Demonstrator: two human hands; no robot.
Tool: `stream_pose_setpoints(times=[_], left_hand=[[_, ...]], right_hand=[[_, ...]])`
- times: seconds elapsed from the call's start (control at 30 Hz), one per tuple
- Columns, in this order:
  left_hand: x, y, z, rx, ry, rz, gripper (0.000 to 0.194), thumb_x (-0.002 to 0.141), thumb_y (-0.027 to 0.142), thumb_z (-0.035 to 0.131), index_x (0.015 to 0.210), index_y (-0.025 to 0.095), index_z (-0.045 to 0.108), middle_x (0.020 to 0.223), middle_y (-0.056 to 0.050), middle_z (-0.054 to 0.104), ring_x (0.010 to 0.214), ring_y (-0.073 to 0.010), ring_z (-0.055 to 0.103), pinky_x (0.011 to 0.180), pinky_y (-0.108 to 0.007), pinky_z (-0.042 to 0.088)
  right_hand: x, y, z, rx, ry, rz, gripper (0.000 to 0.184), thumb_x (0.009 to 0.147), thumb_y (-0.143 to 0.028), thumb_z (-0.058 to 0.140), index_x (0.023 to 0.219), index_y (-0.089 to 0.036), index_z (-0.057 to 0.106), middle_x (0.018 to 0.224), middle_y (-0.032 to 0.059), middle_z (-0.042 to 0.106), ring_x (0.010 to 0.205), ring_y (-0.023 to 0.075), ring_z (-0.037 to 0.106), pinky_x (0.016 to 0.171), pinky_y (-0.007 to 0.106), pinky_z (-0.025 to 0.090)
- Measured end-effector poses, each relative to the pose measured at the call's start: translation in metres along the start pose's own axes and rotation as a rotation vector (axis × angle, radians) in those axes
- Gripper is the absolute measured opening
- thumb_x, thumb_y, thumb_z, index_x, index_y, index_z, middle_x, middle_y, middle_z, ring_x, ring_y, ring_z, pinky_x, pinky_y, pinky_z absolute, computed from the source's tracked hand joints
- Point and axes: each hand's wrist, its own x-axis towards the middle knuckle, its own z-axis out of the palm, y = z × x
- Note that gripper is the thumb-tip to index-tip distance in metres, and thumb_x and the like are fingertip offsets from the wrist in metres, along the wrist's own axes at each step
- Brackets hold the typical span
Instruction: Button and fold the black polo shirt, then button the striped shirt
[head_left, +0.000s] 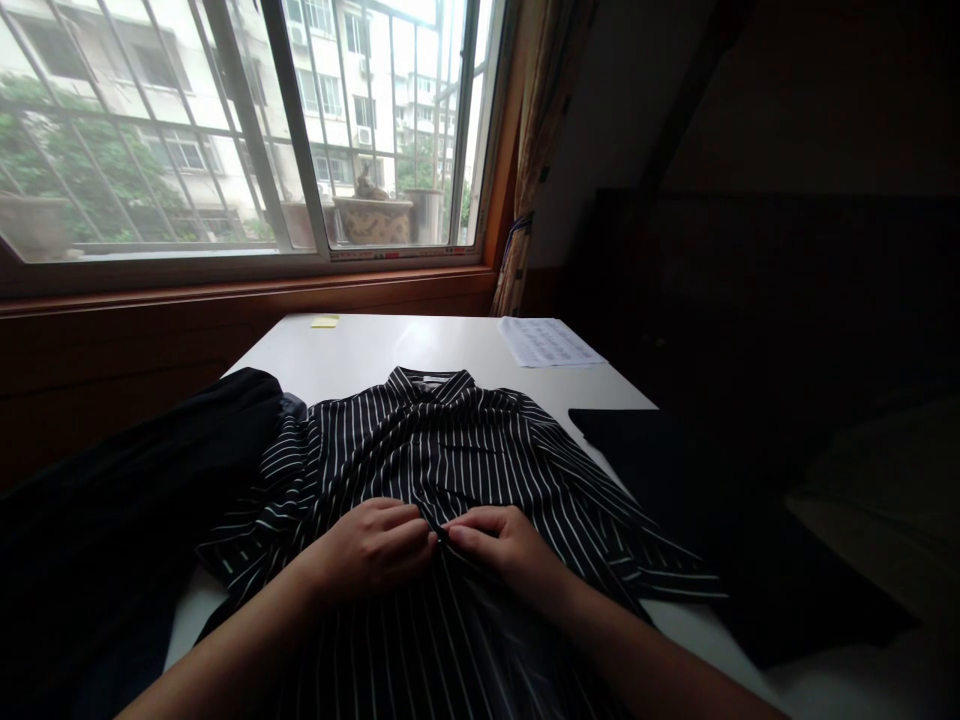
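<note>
A black shirt with white stripes (480, 450) lies spread on the white table, its collar towards the window and its sleeves out to both sides. My left hand (379, 545) is closed on the front edge of the shirt near its middle. Close beside it, my right hand (506, 550) pinches the same front edge between thumb and forefinger. The fingertips of both hands almost meet there, and the cloth is slightly raised between them. Whether a button is between the fingers, I cannot tell. Below the hands, the front of the shirt parts a little.
Dark clothing (150, 470) lies over the table's left side. Another dark garment (697, 520) hangs over the right edge. At the far end of the white table (360, 350) are printed sheets (551, 342) and a yellow sticky note (325, 321). A barred window (322, 130) stands behind.
</note>
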Motion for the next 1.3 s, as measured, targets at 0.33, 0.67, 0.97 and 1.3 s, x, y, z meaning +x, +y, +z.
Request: stream_pose_setpoints(times=[0.33, 0.67, 0.97, 1.3], left_hand=[[-0.004, 0.000, 0.004, -0.061, 0.002, -0.045, 0.018, 0.098, 0.017, 0.050, 0.080, 0.018, 0.051, 0.065, 0.004, 0.049, 0.055, -0.0108, 0.041, 0.053, -0.031, 0.035], [-0.002, 0.001, 0.003, -0.058, 0.046, -0.044, 0.021, 0.097, 0.014, 0.051, 0.077, 0.018, 0.049, 0.064, 0.005, 0.046, 0.054, -0.0104, 0.039, 0.052, -0.030, 0.035], [-0.003, -0.001, 0.004, -0.022, 0.033, -0.023, 0.019, 0.099, 0.015, 0.050, 0.080, 0.017, 0.052, 0.065, 0.004, 0.047, 0.055, -0.0103, 0.040, 0.051, -0.031, 0.031], [-0.003, -0.003, 0.005, -0.021, 0.002, 0.007, 0.013, 0.098, 0.016, 0.053, 0.086, 0.016, 0.055, 0.067, 0.003, 0.050, 0.059, -0.0118, 0.042, 0.051, -0.032, 0.029]], right_hand=[[0.000, 0.003, 0.005, 0.077, -0.061, 0.027, 0.023, 0.089, -0.032, 0.065, 0.107, -0.021, 0.074, 0.079, 0.0000, 0.070, 0.075, 0.0154, 0.064, 0.071, 0.027, 0.048], [0.001, 0.003, 0.011, -0.150, 0.037, -0.052, 0.015, 0.081, -0.025, 0.072, 0.096, -0.020, 0.073, 0.085, 0.0003, 0.067, 0.081, 0.0166, 0.061, 0.073, 0.027, 0.047], [-0.001, 0.003, 0.009, -0.139, 0.033, -0.044, 0.024, 0.082, -0.033, 0.074, 0.102, -0.021, 0.068, 0.093, 0.0011, 0.068, 0.082, 0.0168, 0.060, 0.072, 0.028, 0.047], [-0.004, 0.006, 0.013, -0.151, 0.023, -0.074, 0.031, 0.076, -0.014, 0.072, 0.104, -0.022, 0.061, 0.093, -0.0007, 0.066, 0.087, 0.0164, 0.061, 0.078, 0.029, 0.048]])
